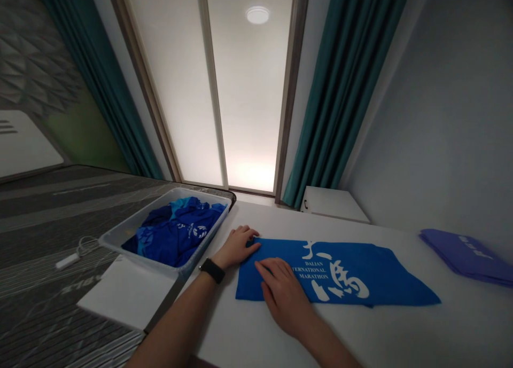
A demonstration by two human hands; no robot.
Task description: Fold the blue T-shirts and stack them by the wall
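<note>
A blue T-shirt (385, 266) with white "Dalian International Marathon" print lies folded into a long flat strip on the white table. My left hand (237, 246), a dark watch on its wrist, is at the strip's left end. Its fingers are stretched out past the far left corner, and the thumb rests on the cloth. On the left part of the shirt lies my right hand (285, 293), palm down, fingers extended and partly covering the lettering. Neither hand has the cloth gripped.
Left of the table stands a clear plastic bin (116, 245) of crumpled blue clothes (180, 232). A folded purple cloth (468, 256) lies at the table's right. A white cabinet (332, 201) is behind the table (248, 336). A white power strip (68, 261) with a cable lies farther left.
</note>
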